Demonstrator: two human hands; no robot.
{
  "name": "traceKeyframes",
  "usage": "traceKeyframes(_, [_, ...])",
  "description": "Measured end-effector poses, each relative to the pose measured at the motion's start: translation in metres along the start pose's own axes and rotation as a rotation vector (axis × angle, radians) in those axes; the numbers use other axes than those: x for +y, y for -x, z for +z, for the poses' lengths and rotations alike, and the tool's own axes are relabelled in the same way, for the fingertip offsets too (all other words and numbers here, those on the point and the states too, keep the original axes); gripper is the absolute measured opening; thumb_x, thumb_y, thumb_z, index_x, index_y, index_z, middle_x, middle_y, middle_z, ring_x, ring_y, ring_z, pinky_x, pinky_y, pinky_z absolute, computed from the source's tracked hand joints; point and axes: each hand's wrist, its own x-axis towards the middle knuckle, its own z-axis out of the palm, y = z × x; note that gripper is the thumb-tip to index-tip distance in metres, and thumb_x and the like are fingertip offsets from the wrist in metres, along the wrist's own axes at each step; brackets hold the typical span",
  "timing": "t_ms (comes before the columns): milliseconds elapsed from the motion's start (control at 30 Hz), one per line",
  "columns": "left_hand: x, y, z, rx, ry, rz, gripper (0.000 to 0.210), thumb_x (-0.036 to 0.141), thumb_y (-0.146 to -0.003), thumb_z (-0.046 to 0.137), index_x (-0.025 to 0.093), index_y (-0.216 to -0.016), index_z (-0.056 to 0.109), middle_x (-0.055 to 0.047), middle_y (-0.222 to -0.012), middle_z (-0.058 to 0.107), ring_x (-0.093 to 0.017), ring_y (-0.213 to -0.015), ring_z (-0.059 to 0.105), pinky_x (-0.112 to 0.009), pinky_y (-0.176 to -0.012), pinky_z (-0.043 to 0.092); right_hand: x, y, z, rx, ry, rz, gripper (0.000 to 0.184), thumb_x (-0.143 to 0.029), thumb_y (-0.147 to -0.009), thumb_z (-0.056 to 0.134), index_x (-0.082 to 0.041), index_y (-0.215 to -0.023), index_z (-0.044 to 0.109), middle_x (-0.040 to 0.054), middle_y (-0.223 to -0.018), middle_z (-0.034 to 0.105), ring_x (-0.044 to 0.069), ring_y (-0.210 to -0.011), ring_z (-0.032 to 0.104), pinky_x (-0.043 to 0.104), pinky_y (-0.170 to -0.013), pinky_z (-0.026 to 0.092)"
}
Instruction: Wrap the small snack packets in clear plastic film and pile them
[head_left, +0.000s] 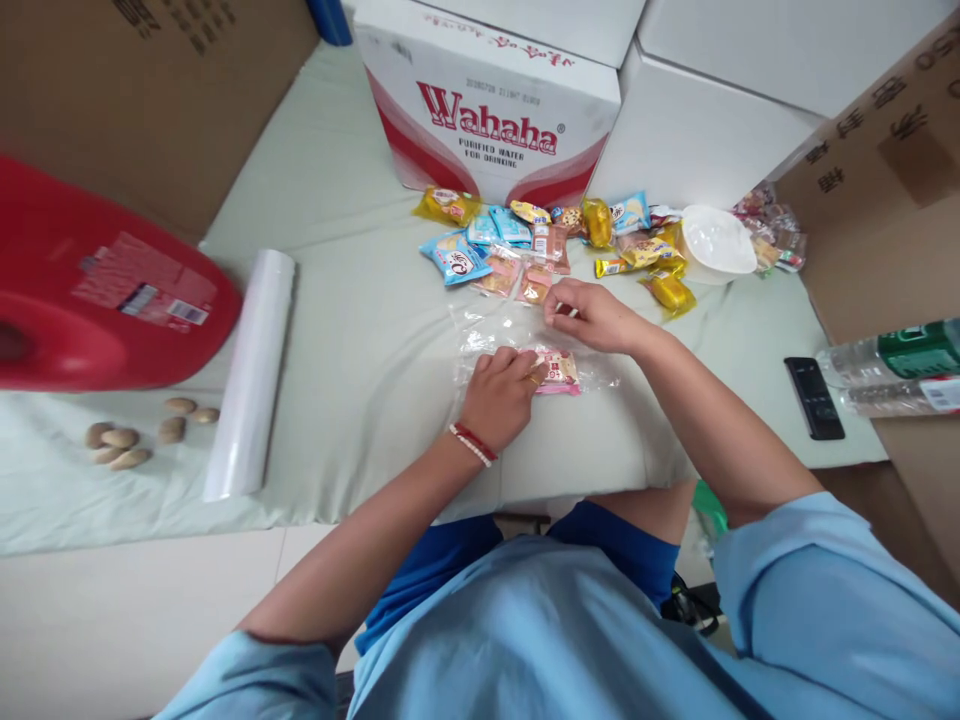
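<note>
A pink and white snack packet lies on clear plastic film near the table's front edge. My left hand rests over the packet's left part, fingers bent and pressing it down; they hide that end. Just above and to the right, my right hand is closed, with thumb and index fingertips brought together by the film's far edge. Whatever sits between those fingertips is too small to make out. Beyond the film lie two pinkish clear-wrapped snacks, one of them a small packet close to my right fingers.
Several wrapped snacks spread along a white Wahaha box. A white plastic bowl stands to their right. At right are a phone and bottles. Leftward are a film roll, brown nut-like pieces and a red container.
</note>
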Motion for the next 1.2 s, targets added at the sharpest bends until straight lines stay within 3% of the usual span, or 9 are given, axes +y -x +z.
traceKeyframes(167, [0.002, 0.002, 0.002, 0.025, -0.028, -0.032, 0.037, 0.023, -0.105, 0.043, 0.025, -0.13, 0.071, -0.014, -0.11, 0.067, -0.032, -0.103, 0.056, -0.047, -0.085, 0.042, 0.005, 0.011, 0.006, 0.049, 0.127, 0.078, 0.032, -0.044, -0.093, 0.062, -0.016, -0.108, 0.07, 0.0114, -0.106, 0.073, 0.026, -0.097, 0.062, 0.037, -0.091, 0.046])
traceKeyframes(300, [0.001, 0.002, 0.005, 0.09, -0.009, 0.008, 0.037, 0.019, -0.104, 0.043, 0.026, -0.127, 0.071, -0.014, -0.129, 0.068, -0.032, -0.127, 0.055, -0.05, -0.1, 0.043, 0.023, -0.005, 0.011, -0.029, 0.178, 0.137, 0.06, -0.053, -0.084, 0.075, -0.015, -0.13, 0.068, 0.013, -0.116, 0.074, 0.029, -0.105, 0.063, 0.038, -0.093, 0.046])
traceKeyframes(433, [-0.001, -0.003, 0.008, 0.046, 0.061, 0.046, 0.04, 0.012, -0.102, 0.041, 0.02, -0.13, 0.068, -0.012, -0.145, 0.064, -0.027, -0.147, 0.046, -0.055, -0.125, 0.027, 0.029, -0.022, 0.011, -0.215, 0.039, 0.227, 0.036, -0.048, -0.083, 0.071, -0.014, -0.096, 0.075, 0.0012, -0.081, 0.069, 0.017, -0.079, 0.059, 0.027, -0.073, 0.042])
traceKeyframes(533, [0.0, -0.004, 0.007, 0.028, 0.073, 0.062, 0.039, 0.011, -0.103, 0.04, 0.02, -0.127, 0.069, -0.009, -0.139, 0.068, -0.027, -0.145, 0.05, -0.055, -0.128, 0.022, 0.027, -0.026, 0.009, -0.18, -0.034, 0.23, 0.028, -0.042, -0.08, 0.069, -0.014, -0.081, 0.072, -0.0028, -0.069, 0.061, 0.013, -0.071, 0.052, 0.025, -0.069, 0.037])
traceKeyframes(633, [0.004, -0.004, 0.002, 0.105, 0.038, 0.016, 0.033, 0.018, -0.106, 0.042, 0.02, -0.114, 0.074, -0.009, -0.133, 0.069, -0.03, -0.143, 0.049, -0.053, -0.122, 0.031, 0.02, -0.02, 0.009, -0.154, -0.085, 0.218, 0.025, -0.039, -0.08, 0.069, -0.015, -0.085, 0.072, -0.0032, -0.07, 0.061, 0.013, -0.069, 0.051, 0.025, -0.068, 0.038])
traceKeyframes(733, [0.009, -0.002, -0.003, 0.139, -0.007, -0.09, 0.035, 0.029, -0.108, 0.043, 0.019, -0.101, 0.075, -0.013, -0.115, 0.069, -0.032, -0.12, 0.057, -0.05, -0.099, 0.044, 0.008, -0.002, 0.012, -0.141, -0.114, 0.156, 0.024, -0.037, -0.085, 0.066, -0.016, -0.093, 0.074, -0.0005, -0.076, 0.065, 0.016, -0.072, 0.056, 0.026, -0.071, 0.043])
traceKeyframes(867, [0.012, 0.0, -0.007, 0.072, -0.074, -0.082, 0.033, 0.027, -0.107, 0.043, 0.022, -0.102, 0.076, -0.013, -0.098, 0.065, -0.032, -0.101, 0.055, -0.048, -0.082, 0.041, -0.008, 0.032, 0.029, -0.11, -0.043, -0.009, 0.031, -0.026, -0.095, 0.055, -0.019, -0.114, 0.078, 0.0048, -0.092, 0.066, 0.019, -0.086, 0.062, 0.029, -0.083, 0.048])
traceKeyframes(1067, [-0.002, 0.014, 0.0, -0.015, 0.017, -0.022, 0.027, 0.018, -0.101, 0.05, 0.021, -0.098, 0.077, -0.01, -0.087, 0.066, -0.03, -0.094, 0.058, -0.046, -0.079, 0.042, -0.003, 0.071, 0.071, -0.023, 0.059, -0.103, 0.045, -0.02, -0.104, 0.045, -0.022, -0.144, 0.066, 0.0052, -0.09, 0.054, 0.019, -0.082, 0.055, 0.029, -0.077, 0.047])
traceKeyframes(1200, [-0.011, 0.034, -0.005, 0.211, 0.113, -0.021, 0.028, 0.017, -0.097, 0.052, 0.022, -0.111, 0.076, -0.009, -0.091, 0.069, -0.027, -0.094, 0.06, -0.043, -0.083, 0.047, -0.004, 0.075, 0.083, -0.013, 0.202, -0.092, 0.041, -0.017, -0.104, 0.047, -0.028, -0.135, 0.072, 0.0041, -0.09, 0.051, 0.019, -0.083, 0.049, 0.028, -0.075, 0.042])
